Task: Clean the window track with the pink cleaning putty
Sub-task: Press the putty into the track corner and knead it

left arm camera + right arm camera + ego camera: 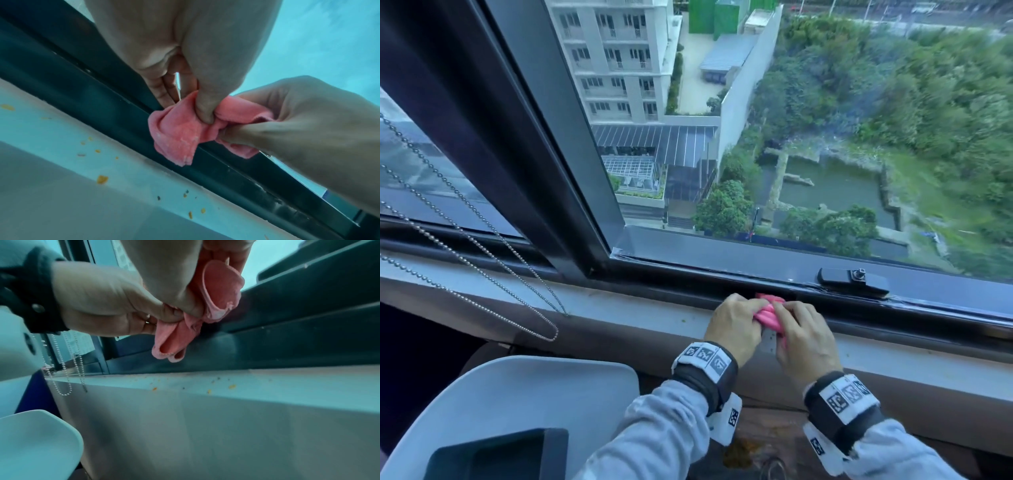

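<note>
The pink cleaning putty (pixel 768 313) is a folded, stretched lump held between both hands just over the dark window track (pixel 681 291). My left hand (pixel 751 310) pinches its left side, thumb pressed into the folds (pixel 205 112). My right hand (pixel 787 315) grips its right side, fingers curled round the putty (pixel 222 288). In the left wrist view a flap of putty (pixel 176 134) hangs down against the track (pixel 98 104). In the right wrist view two rolled ends (pixel 174 344) dangle in front of the track (pixel 287 337).
Orange and dark crumbs (pixel 101 179) lie scattered on the pale sill (pixel 619 308). A black window latch (pixel 852 277) sits on the frame to the right. Bead chains (pixel 482 240) hang at the left. A white chair (pixel 517 394) stands below the sill.
</note>
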